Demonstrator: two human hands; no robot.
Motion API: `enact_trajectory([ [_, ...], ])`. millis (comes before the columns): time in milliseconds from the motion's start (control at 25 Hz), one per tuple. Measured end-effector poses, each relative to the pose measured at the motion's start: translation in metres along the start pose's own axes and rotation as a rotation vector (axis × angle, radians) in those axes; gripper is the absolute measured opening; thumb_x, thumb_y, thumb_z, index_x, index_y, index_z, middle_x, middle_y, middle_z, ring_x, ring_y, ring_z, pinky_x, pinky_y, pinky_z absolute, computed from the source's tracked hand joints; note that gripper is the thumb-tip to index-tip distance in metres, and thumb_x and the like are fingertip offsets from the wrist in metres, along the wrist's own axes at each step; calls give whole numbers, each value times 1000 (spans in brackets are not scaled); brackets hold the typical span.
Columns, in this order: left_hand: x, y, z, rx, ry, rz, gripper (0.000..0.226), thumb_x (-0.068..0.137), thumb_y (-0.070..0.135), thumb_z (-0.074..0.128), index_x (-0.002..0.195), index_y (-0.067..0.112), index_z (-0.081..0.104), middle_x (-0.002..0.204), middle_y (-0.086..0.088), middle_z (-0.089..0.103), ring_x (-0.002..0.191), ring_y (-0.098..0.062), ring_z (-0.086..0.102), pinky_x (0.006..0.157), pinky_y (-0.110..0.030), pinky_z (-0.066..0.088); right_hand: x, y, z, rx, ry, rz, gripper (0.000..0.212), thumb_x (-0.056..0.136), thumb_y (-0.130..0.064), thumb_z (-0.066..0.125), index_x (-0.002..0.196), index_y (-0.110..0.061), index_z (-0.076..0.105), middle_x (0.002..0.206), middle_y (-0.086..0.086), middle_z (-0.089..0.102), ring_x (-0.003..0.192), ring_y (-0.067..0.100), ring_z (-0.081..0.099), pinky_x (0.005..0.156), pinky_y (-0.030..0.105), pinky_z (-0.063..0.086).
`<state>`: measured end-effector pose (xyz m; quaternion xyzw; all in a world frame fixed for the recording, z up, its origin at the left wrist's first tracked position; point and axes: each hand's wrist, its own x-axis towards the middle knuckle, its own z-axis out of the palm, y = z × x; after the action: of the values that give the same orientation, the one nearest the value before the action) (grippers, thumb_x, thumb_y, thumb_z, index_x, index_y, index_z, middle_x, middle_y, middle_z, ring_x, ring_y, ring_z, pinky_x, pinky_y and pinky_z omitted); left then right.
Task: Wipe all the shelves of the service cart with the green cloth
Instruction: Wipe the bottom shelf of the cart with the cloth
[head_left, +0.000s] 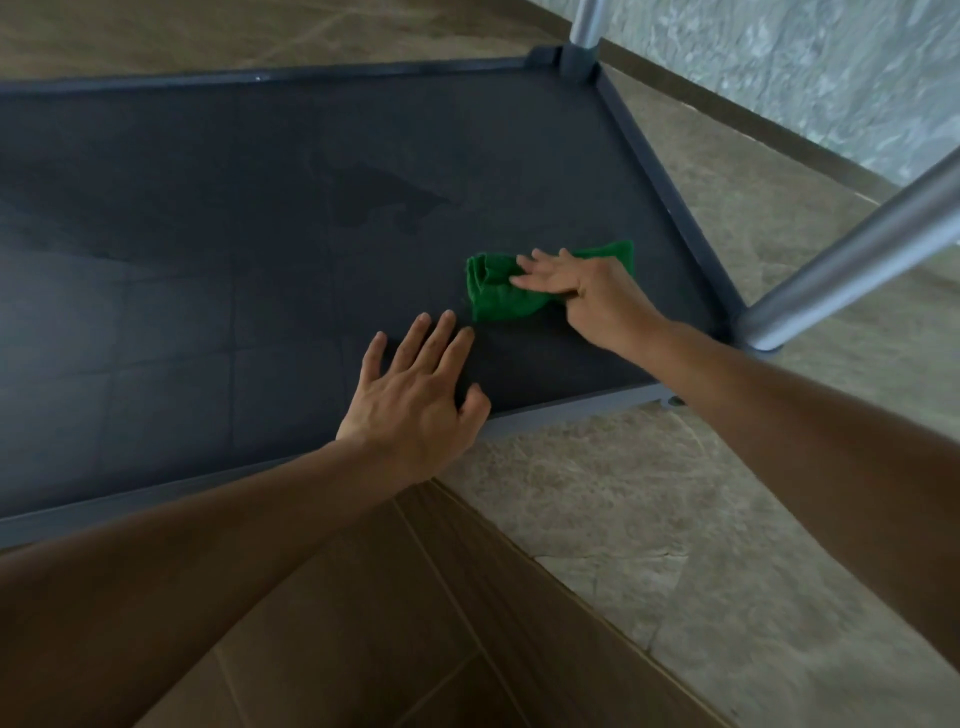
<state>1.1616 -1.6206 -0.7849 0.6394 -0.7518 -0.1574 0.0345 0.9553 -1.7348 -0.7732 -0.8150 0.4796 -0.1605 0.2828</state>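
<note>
A dark grey cart shelf (218, 249) with a raised rim fills the upper left of the head view. A crumpled green cloth (496, 299) lies on it near the right end. My right hand (587, 288) presses flat on the cloth with straight fingers, covering its right half. My left hand (421, 389) rests open on the shelf just inside the near rim, fingers spread, a short way left of the cloth and not touching it.
Silver metal posts rise from the shelf's far right corner (584, 23) and near right corner (852, 260). A darker damp-looking patch (379, 195) marks the shelf's middle. Stone-patterned floor (623, 519) surrounds the cart, and a pale wall (805, 67) runs at the upper right.
</note>
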Motion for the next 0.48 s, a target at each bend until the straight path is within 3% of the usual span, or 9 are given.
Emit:
enact_trajectory([
  [240, 1, 2, 1, 17, -7, 4, 66, 91, 48, 15, 153, 27, 3, 160, 9, -8, 146, -10, -14, 118, -44, -9, -59, 5, -10, 130, -90, 10, 60, 76, 30, 38, 117, -6, 63, 130, -3, 53, 123, -17, 34, 110, 7, 16],
  [400, 2, 3, 2, 45, -5, -3, 66, 91, 44, 15, 153, 26, 0, 160, 7, -11, 146, -11, -15, 116, -43, -12, -32, 9, -15, 74, -89, -28, 65, 71, 32, 36, 118, -3, 62, 133, 5, 54, 131, 7, 40, 117, 22, 17],
  [480, 2, 5, 3, 54, -6, -5, 66, 91, 44, 15, 153, 25, -1, 160, 7, -12, 145, -11, -16, 116, -43, -12, -5, 15, -17, 45, -52, -9, 65, 71, 32, 36, 120, -3, 61, 135, 7, 53, 133, 10, 40, 118, 25, 16],
])
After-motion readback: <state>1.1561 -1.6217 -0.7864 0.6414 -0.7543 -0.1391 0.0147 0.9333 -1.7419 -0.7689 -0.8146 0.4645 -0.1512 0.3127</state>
